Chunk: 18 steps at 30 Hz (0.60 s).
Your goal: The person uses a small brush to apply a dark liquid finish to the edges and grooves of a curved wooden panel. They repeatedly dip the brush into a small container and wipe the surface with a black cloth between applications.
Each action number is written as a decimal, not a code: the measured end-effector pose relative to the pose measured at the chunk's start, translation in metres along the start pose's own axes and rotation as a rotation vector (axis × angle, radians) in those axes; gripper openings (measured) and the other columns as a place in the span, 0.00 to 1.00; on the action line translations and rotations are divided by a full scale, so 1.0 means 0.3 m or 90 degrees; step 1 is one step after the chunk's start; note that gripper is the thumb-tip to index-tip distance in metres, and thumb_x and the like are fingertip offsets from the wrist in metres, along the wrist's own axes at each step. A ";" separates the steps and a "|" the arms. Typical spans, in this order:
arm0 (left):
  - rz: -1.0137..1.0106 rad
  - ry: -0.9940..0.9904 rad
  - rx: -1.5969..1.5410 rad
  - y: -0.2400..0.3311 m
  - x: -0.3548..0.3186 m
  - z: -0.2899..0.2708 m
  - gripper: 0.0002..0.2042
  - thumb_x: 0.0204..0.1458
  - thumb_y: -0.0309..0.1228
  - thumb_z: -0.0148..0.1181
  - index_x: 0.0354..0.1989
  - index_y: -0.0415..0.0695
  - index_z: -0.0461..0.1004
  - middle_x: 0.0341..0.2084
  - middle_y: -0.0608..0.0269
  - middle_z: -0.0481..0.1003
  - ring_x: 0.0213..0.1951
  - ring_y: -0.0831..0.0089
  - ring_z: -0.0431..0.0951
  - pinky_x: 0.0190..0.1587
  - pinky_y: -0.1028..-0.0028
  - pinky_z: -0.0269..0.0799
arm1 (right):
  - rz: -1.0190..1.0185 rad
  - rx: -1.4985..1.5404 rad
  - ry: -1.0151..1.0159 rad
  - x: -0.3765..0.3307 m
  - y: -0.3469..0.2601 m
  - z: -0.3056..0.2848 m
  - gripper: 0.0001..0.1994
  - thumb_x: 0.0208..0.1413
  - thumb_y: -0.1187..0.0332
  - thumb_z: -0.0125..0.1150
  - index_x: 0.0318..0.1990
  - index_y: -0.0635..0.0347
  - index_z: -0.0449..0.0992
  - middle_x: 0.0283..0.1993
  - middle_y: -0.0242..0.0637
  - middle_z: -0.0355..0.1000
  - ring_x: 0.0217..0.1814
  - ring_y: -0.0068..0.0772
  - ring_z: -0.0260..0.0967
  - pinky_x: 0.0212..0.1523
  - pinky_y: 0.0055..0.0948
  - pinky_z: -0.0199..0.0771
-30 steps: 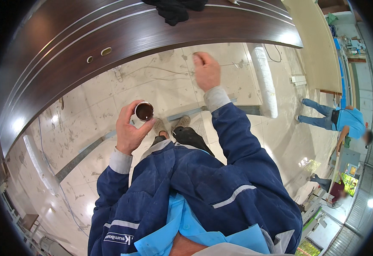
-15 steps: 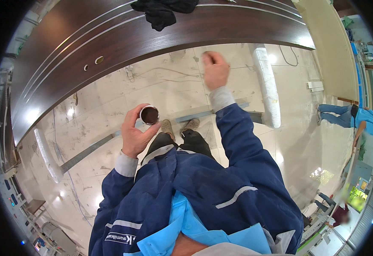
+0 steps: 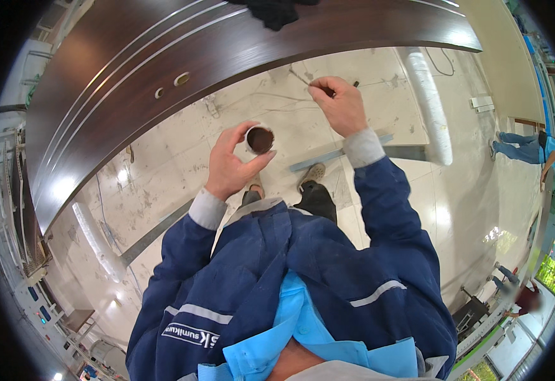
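Note:
My left hand [image 3: 232,165] is closed round a small round cup [image 3: 250,147], tilted so that its mouth shows. Dark brown matter [image 3: 261,140] fills the inside of the cup. To the right and a little farther off, my right hand [image 3: 341,108] is closed on a thin rod-like tool [image 3: 299,77]. The slim end of the tool points away to the far left, and a dark end shows beyond the fingers; its exact kind cannot be made out. Beyond both hands lies a dark brown wood-grain panel [image 3: 182,108] with pale lines along it. Neither hand touches the panel.
Two oval cut-outs [image 3: 181,79] pierce the panel, and a black cloth [image 3: 274,14] lies on its far part. White wrapped supports [image 3: 431,114] stand at right and left, with a metal bar [image 3: 157,232] low between them. A person in blue [image 3: 554,152] is at far right.
The panel and floor have shifted in view as I moved. My right hand has turned, and the thin tool now shows clearly. My left hand still holds the cup.

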<state>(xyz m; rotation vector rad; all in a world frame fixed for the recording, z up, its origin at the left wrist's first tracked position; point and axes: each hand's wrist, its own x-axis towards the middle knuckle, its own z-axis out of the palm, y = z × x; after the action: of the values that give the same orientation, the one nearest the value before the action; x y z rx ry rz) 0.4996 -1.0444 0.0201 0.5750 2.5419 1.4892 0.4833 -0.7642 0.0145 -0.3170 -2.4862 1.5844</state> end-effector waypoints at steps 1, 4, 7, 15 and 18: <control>0.001 -0.010 0.009 -0.028 -0.002 -0.031 0.30 0.45 0.39 0.80 0.58 0.46 0.79 0.51 0.56 0.81 0.52 0.60 0.80 0.56 0.64 0.76 | -0.012 -0.031 -0.046 -0.038 -0.054 0.011 0.09 0.60 0.67 0.67 0.44 0.63 0.84 0.39 0.42 0.83 0.40 0.35 0.80 0.43 0.33 0.78; 0.052 -0.034 0.040 -0.110 0.003 -0.117 0.31 0.45 0.34 0.81 0.59 0.44 0.78 0.51 0.57 0.80 0.52 0.64 0.81 0.57 0.66 0.75 | -0.028 -0.112 -0.157 -0.131 -0.212 0.028 0.08 0.58 0.68 0.67 0.42 0.62 0.84 0.39 0.42 0.81 0.40 0.39 0.80 0.43 0.33 0.78; 0.076 -0.058 0.030 -0.177 -0.001 -0.182 0.30 0.45 0.35 0.81 0.58 0.48 0.78 0.51 0.58 0.80 0.54 0.61 0.79 0.57 0.65 0.75 | -0.108 -0.208 -0.191 -0.196 -0.335 0.101 0.06 0.57 0.70 0.67 0.40 0.59 0.83 0.37 0.41 0.78 0.40 0.43 0.78 0.41 0.37 0.78; 0.128 -0.069 -0.020 -0.258 -0.021 -0.280 0.25 0.45 0.35 0.79 0.53 0.49 0.79 0.45 0.60 0.81 0.53 0.57 0.78 0.57 0.61 0.75 | -0.314 -0.447 -0.239 -0.240 -0.453 0.395 0.05 0.52 0.72 0.67 0.36 0.55 0.78 0.36 0.38 0.71 0.43 0.46 0.74 0.41 0.44 0.78; 0.124 -0.057 -0.013 -0.275 -0.017 -0.311 0.25 0.45 0.36 0.80 0.53 0.50 0.79 0.46 0.59 0.81 0.53 0.56 0.78 0.57 0.61 0.75 | -0.284 -0.469 -0.232 -0.247 -0.449 0.415 0.04 0.54 0.72 0.67 0.36 0.55 0.78 0.36 0.38 0.71 0.42 0.46 0.73 0.42 0.43 0.77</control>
<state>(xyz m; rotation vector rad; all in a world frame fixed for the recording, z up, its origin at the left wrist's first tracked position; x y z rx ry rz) 0.4547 -1.1580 -0.0047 0.8875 2.4597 1.5096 0.5108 -0.9480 0.0822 0.4588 -3.0397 0.5571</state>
